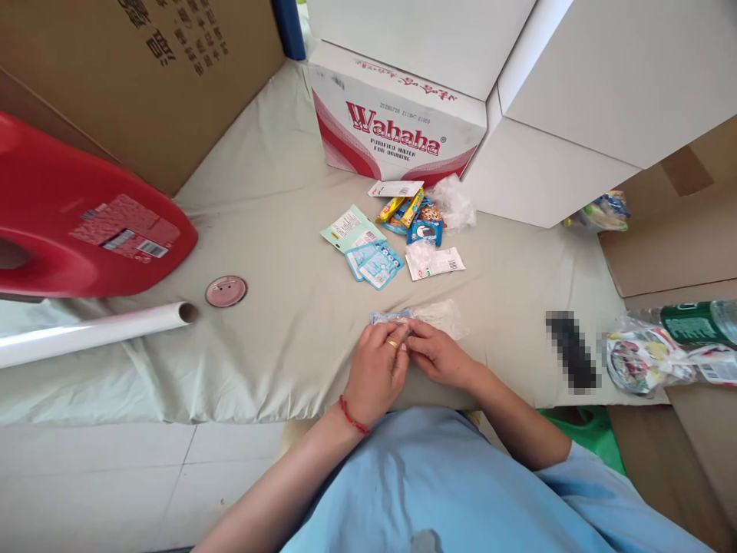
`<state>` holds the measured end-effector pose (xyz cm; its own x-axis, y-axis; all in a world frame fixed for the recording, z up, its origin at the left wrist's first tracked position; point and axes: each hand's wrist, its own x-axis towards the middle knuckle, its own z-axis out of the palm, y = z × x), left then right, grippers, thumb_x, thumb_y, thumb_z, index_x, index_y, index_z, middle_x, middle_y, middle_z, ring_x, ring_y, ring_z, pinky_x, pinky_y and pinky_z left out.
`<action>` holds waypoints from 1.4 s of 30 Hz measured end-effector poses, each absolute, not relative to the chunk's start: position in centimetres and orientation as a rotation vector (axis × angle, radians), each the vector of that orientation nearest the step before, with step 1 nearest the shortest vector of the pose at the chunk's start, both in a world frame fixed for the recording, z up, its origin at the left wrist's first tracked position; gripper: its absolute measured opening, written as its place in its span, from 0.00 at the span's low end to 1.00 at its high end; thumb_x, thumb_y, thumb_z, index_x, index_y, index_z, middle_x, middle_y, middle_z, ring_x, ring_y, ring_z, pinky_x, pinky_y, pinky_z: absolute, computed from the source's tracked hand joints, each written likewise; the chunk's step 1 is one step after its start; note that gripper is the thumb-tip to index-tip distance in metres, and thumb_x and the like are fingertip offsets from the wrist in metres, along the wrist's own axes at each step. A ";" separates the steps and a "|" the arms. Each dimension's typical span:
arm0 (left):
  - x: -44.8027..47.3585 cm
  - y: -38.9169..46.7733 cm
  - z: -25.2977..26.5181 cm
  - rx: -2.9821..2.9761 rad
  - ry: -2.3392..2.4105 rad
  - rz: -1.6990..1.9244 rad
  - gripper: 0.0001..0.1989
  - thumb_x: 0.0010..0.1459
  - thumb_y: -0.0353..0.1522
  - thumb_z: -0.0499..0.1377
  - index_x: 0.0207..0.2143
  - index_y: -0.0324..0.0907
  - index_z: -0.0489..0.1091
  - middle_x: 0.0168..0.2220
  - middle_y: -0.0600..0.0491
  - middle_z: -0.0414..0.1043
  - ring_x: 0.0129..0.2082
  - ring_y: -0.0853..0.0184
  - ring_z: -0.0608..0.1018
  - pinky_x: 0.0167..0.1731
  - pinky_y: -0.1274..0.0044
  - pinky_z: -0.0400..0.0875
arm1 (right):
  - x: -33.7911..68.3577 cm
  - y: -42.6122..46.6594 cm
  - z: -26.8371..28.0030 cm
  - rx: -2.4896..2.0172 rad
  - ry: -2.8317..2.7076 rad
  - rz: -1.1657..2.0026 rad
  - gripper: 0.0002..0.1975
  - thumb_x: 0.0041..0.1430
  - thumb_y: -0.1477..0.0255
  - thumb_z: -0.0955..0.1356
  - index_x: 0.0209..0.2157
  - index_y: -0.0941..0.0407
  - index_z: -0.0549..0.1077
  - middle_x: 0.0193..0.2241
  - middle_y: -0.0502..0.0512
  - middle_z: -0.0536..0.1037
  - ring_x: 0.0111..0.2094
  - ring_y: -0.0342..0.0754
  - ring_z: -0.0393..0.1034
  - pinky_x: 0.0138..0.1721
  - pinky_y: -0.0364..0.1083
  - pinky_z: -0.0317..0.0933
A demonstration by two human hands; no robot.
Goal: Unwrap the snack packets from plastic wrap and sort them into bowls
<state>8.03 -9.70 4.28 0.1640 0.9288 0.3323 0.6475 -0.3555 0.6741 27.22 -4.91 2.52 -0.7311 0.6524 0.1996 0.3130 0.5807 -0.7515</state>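
Note:
Near the table's front edge, my left hand [377, 367] and my right hand [438, 352] meet with their fingers closed on a clear plastic bag [438, 316]. A light blue packet [382, 316] shows at the bag's left end, mostly behind my left fingers; whether it lies inside the bag I cannot tell. Beyond my hands are blue-and-white cards or sachets [375, 263], a pale green leaflet [350, 229] and a white packet [442, 263]. Several small snack packets [424, 231] are piled behind these, beside crumpled clear plastic [453, 201].
A Wahaha water carton [397, 127] stands at the back, with white boxes [553, 169] to its right. On the left are a red jug [92, 223], a white roll [97, 332] and a round badge [226, 292]. A green-labelled bottle [694, 322] lies far right.

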 end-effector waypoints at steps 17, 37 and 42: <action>9.8 -10.8 1.2 2.497 1.565 0.703 0.22 0.67 0.24 0.51 0.61 0.33 0.70 0.56 0.40 0.76 0.55 0.55 0.75 0.49 0.64 0.75 | 27.4 -4.2 6.9 -1.518 -1.873 1.085 0.10 0.65 0.62 0.69 0.36 0.53 0.72 0.27 0.46 0.73 0.28 0.45 0.67 0.31 0.43 0.61; 1.8 -13.8 3.4 1.881 1.529 1.375 0.14 0.63 0.22 0.56 0.43 0.45 0.76 0.42 0.51 0.81 0.52 0.61 0.79 0.55 0.64 0.75 | 22.2 -4.4 6.4 -1.504 -2.406 0.440 0.17 0.64 0.74 0.70 0.54 0.56 0.73 0.49 0.64 0.74 0.49 0.58 0.68 0.50 0.56 0.68; 2.8 -12.3 4.1 1.174 1.406 1.312 0.14 0.70 0.40 0.56 0.53 0.45 0.73 0.55 0.45 0.74 0.54 0.58 0.79 0.47 0.67 0.80 | 25.6 -3.3 6.3 -1.411 -1.564 1.141 0.17 0.66 0.57 0.69 0.50 0.53 0.74 0.44 0.56 0.79 0.42 0.51 0.73 0.42 0.49 0.70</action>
